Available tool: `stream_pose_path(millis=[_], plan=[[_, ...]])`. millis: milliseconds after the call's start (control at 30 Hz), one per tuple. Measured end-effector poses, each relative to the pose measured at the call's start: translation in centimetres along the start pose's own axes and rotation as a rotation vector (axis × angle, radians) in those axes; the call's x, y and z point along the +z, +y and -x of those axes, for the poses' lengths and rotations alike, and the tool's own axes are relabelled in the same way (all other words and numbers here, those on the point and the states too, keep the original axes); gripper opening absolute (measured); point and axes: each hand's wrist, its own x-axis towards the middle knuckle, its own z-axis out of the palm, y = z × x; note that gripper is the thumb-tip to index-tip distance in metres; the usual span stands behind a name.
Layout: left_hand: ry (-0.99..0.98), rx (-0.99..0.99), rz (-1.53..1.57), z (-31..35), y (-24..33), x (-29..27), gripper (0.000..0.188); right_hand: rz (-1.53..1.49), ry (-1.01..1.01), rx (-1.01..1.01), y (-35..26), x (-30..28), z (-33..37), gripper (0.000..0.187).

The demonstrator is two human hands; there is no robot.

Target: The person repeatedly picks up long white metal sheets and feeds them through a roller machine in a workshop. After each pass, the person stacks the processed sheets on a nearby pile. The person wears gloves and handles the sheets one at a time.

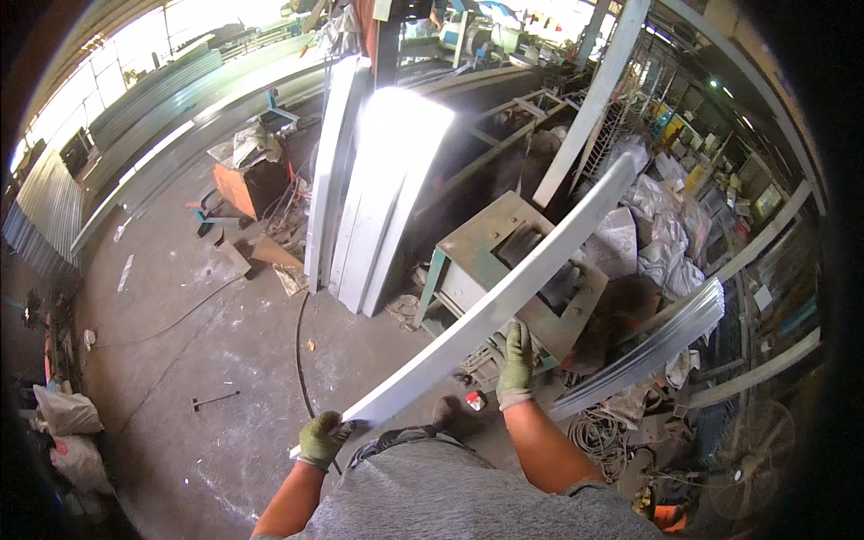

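Observation:
A long, flat silvery metal bar (504,301) slants in front of me, from low by my left side up to the far right. My left hand (324,439), in a greenish work glove, is closed around its lower end. Farther along, my right hand (517,364), gloved too, is up against the bar's lower edge and supports it; part of its fingers is hidden. Beneath the bar stands a worn machine table (477,236) with dark openings in its top.
Tall bright metal profiles (382,207) stand upright ahead. A bundle of profiles (643,351) lies to the right, near coiled cable (601,434) and a fan (747,468). A hose (301,351) crosses the floor. Scrap and a cardboard box (236,187) sit at the far left.

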Motion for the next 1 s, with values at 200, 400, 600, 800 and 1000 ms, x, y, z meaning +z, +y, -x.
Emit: stream_pose_path(millis=[200,400,600,800,1000], plan=[[0.117,0.527,-0.098,-1.1,0.8,0.5,0.05,-0.313,0.042,0.281,1.1,0.9,-1.6,0.084],[0.067,0.324,-0.383,-0.7,0.1,1.2,0.102,-0.373,0.002,0.307,5.1,1.6,-1.2,0.042],[-0.113,0.206,-0.368,-4.5,6.0,6.7,0.12,-0.277,-0.152,0.41,5.1,2.9,-0.6,0.037],[-0.189,0.021,-0.33,-5.6,7.0,6.9,0.109,-0.281,-0.341,0.34,2.6,2.0,-6.9,0.053],[0.021,0.17,-0.286,-4.0,8.5,4.1,0.099,-0.153,-0.316,0.269,-2.5,0.9,-15.5,0.062]])
